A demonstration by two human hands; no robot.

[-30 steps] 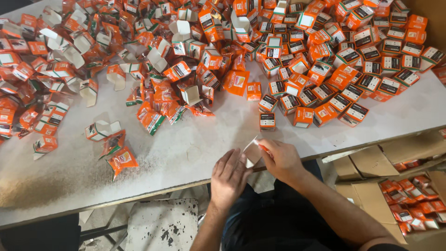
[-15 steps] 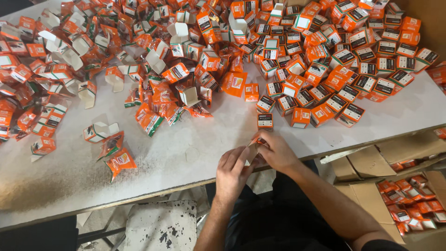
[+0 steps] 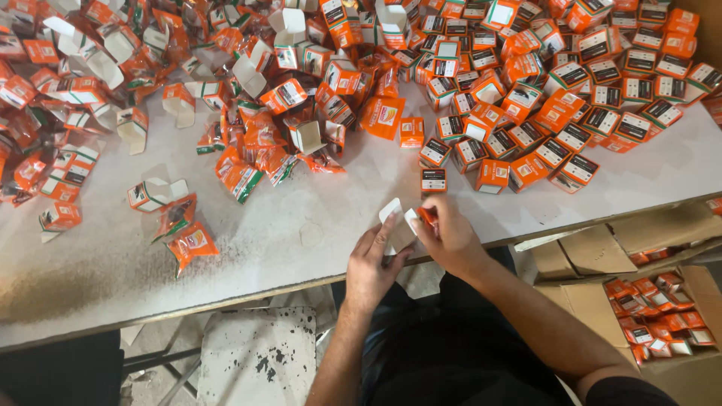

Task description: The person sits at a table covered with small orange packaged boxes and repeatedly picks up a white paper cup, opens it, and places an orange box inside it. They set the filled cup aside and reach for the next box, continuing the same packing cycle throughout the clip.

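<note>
Holding a small open carton (image 3: 396,224) at the near edge of the table (image 3: 301,233), just below centre frame, the person works it with both hands. The left hand (image 3: 374,265) supports the carton from below, fingers closed around its white, unfolded flaps. The right hand (image 3: 445,234) pinches a small orange item (image 3: 427,216) at the carton's mouth; whether it is partly inside cannot be told.

Progress, as judged: this carton is not yet closed. One closed box (image 3: 433,180) stands alone just above the hands. Beyond it, in the upper right of the frame, closed boxes (image 3: 602,98) lie in rough rows, several dozen, too many to count exactly. Upper left and centre hold a loose heap of open cartons (image 3: 113,68) and orange sachets (image 3: 248,150), again dozens, so much appears left to do. Two or three sachets (image 3: 188,240) lie apart at left of centre.

One cardboard case (image 3: 662,316) at lower right, beside the table, holds more orange packs, roughly a dozen or more visible. One speckled white stool (image 3: 259,353) stands below the table edge.
</note>
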